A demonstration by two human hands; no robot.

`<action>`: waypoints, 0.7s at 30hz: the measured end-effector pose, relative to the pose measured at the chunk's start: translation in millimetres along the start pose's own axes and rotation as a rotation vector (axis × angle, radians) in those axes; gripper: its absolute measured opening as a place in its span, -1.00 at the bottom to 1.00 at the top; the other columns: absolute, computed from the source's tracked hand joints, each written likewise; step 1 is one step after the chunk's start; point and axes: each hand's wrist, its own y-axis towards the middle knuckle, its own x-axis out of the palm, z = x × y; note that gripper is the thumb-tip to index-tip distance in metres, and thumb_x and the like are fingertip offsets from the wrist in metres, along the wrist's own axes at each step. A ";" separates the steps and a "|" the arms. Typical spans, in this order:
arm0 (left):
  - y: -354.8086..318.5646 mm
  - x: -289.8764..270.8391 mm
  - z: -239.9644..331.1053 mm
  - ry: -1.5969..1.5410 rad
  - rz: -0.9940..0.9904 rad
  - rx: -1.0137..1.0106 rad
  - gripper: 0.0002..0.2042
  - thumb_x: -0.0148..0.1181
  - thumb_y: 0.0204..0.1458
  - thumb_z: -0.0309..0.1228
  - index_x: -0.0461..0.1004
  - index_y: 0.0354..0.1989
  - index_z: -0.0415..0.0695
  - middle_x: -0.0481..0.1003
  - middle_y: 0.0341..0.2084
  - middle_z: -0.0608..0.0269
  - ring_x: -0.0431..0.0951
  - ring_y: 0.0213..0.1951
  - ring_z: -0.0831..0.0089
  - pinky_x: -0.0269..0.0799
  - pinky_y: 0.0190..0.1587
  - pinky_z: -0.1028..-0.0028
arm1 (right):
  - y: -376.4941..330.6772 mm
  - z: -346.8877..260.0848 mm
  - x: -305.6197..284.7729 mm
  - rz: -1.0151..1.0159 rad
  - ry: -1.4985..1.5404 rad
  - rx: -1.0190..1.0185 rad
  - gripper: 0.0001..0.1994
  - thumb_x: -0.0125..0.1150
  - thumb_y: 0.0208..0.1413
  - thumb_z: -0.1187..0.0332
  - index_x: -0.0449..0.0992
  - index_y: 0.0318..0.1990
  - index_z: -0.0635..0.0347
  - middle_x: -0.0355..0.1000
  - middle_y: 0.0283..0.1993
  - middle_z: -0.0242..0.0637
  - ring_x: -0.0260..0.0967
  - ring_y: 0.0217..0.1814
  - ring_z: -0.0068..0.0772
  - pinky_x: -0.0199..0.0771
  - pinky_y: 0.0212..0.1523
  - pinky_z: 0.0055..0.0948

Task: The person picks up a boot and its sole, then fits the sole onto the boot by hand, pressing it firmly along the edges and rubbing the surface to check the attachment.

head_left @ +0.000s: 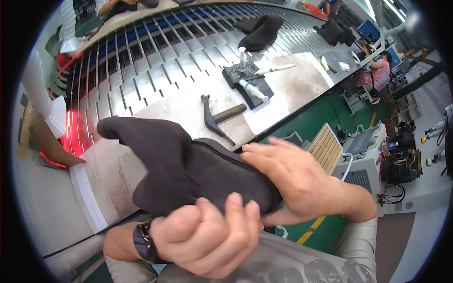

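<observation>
Fingers of left hand [207,236] curled tight, lower edge of dark suede boot upper [188,172] gripped from below; wristwatch [143,243] worn on that wrist. Upper held above slatted conveyor [155,66], toe end pointed up-left, seam along top edge seen closed. Right hand [292,181] laid flat over heel end, fingers extended together, pressed on material. Hammer [218,118] left untouched on bench beyond; glue bottles [252,89] on dark mat further right. Progress judged mid-way: upper stitched, sole not yet attached. More dark uppers [262,30] seen on belt.
</observation>
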 end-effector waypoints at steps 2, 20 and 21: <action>-1.7 2.8 10.9 -0.200 0.053 0.005 -0.78 0.43 0.20 -0.08 0.71 -0.24 0.07 0.65 -0.30 0.45 0.52 -0.25 0.45 0.32 -0.16 0.29 | -8.8 0.0 15.3 0.023 0.078 0.018 -0.01 0.74 -0.20 0.02 0.42 0.34 0.46 0.48 0.32 0.20 0.56 0.24 0.18 0.55 0.31 0.01; -178.7 17.4 -25.4 -1.058 0.125 -1.503 0.01 0.57 0.09 -0.33 0.00 0.63 -0.25 0.39 0.36 -0.21 0.54 0.33 0.07 0.50 0.34 0.19 | -70.2 -13.1 302.9 -0.193 0.851 0.157 -0.03 0.54 0.06 0.17 0.12 0.53 0.42 0.34 0.46 0.04 0.43 0.43 0.07 0.40 0.47 0.00; -180.7 11.5 -25.0 -1.050 0.102 -1.527 0.01 0.57 0.09 -0.33 0.00 0.63 -0.25 0.39 0.36 -0.21 0.54 0.33 0.07 0.50 0.34 0.19 | -64.0 -19.0 303.9 -0.147 1.019 0.208 -0.03 0.54 0.06 0.17 0.12 0.53 0.42 0.34 0.46 0.04 0.43 0.43 0.07 0.41 0.47 0.00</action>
